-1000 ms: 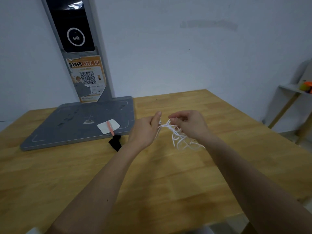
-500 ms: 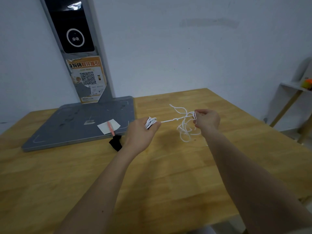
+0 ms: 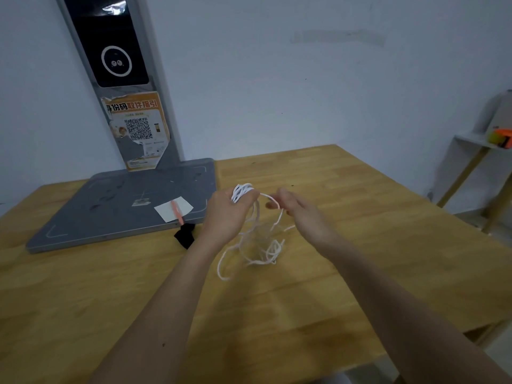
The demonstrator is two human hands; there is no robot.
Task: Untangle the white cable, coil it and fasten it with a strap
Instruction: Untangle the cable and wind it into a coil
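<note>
Head view: a loose tangle of the white cable [image 3: 260, 248] lies on the wooden tabletop [image 3: 346, 273] at centre, strands rising to both hands. The left hand [image 3: 227, 214] grips several coiled loops, its fingers curled round the bundle. The right hand [image 3: 297, 214], at 3 o'clock from the left, pinches a single strand between thumb and forefinger, the other fingers loosely bent. Half a second ago the hands were apart with the cable taut between them; now they have closed together and slack has dropped to the tabletop. A black strap [image 3: 185, 236] lies at 9 o'clock from the left hand, beside a grey stand [image 3: 110, 212] whose orange poster [image 3: 137, 128] carries a QR code and Chinese characters.
</note>
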